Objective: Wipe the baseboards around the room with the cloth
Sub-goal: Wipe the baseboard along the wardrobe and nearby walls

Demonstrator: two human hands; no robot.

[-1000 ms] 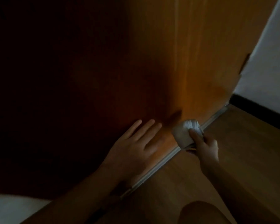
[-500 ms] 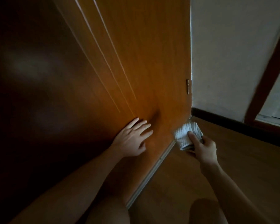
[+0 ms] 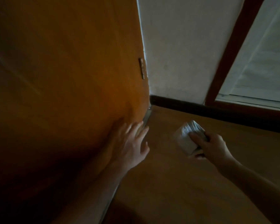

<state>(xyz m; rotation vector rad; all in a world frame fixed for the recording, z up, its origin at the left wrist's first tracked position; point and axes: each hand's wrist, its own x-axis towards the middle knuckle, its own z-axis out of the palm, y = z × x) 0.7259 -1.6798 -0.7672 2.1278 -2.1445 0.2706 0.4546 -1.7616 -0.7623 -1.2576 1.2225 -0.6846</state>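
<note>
Orange-brown wooden door panel (image 3: pixel 71 78) is seen along the left side, with a small metal hinge (image 3: pixel 142 68) fixed at its right edge beside a white plastered wall (image 3: pixel 181 54). A dark brown baseboard strip (image 3: pixel 208 111) is set along the wall's foot, above the brown wooden floor (image 3: pixel 184 183). The left hand (image 3: pixel 131 144) is laid flat on the door's lower corner, fingers straight and spread. A folded white cloth (image 3: pixel 187 136) is gripped by the right hand (image 3: pixel 212 146), thumb on top, near the baseboard but apart from it.
</note>
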